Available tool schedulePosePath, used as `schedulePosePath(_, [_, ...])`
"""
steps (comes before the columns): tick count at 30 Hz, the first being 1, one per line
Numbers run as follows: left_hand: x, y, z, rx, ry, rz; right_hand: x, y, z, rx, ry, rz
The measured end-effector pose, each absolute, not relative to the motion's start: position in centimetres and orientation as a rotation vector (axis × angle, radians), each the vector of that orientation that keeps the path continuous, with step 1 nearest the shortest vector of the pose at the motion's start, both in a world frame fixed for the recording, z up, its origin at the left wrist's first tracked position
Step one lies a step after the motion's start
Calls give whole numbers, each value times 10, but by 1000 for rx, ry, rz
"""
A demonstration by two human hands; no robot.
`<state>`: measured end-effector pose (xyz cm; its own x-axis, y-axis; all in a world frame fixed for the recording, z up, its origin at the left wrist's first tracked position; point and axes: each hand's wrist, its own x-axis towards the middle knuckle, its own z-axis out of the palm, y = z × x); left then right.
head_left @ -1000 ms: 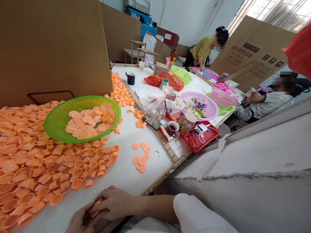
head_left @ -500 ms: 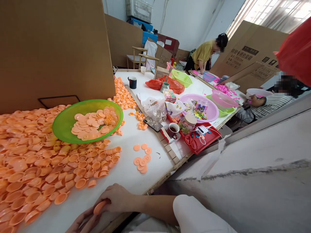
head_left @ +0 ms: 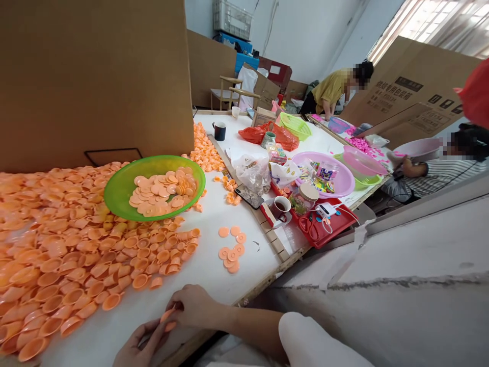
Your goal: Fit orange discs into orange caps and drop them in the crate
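At the near edge of the table my right hand (head_left: 196,307) pinches a small orange plastic piece (head_left: 168,319), partly covered by fingers. My left hand (head_left: 139,342) meets it from the lower left, fingertips closed against the same piece. Whether it is one part or two pressed together, I cannot tell. Beyond my hands, several flat orange discs (head_left: 232,253) lie loose on the white tabletop. A big heap of small orange toy cups (head_left: 87,275) spreads to the left. On that heap rests a green bowl (head_left: 114,196) with more orange discs inside.
A tall cardboard sheet (head_left: 95,76) stands behind the heap. To the right are a phone (head_left: 249,196), a mug of dark drink (head_left: 281,205), a red tray (head_left: 342,224) with scissors, and a purple basin (head_left: 347,181) of wrapped sweets. Two people work at the far tables.
My view has swung slightly left, so everything sits farther right. Both hands still hold the orange piece; its angle between the fingers has changed, with the left fingertips now pressed closer against it.
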<state>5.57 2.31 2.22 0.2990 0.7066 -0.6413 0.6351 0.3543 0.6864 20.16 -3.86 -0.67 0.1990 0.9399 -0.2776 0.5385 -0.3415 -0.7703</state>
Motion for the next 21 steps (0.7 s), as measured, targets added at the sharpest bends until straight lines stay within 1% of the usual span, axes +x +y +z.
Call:
schedulePosePath(3, [59,22,26,1281,1397,69,205,-33,-3,-1950,-1340,1180])
schedulePosePath(6, [60,25,25,1282,1380,71,209,-25,1,-2011,-1386,1250])
schedulePosePath(11, [57,34,8,1245,1323,78,215,-6,2,-2155,-1554,1319])
schedulePosePath(16, [57,37,-2,1172,1280,83,220,5,9,-2170,-1628,1499])
schedulePosePath(21, [55,34,-3,1131,1268,119,226,-4,17,-2063,-1721,1437])
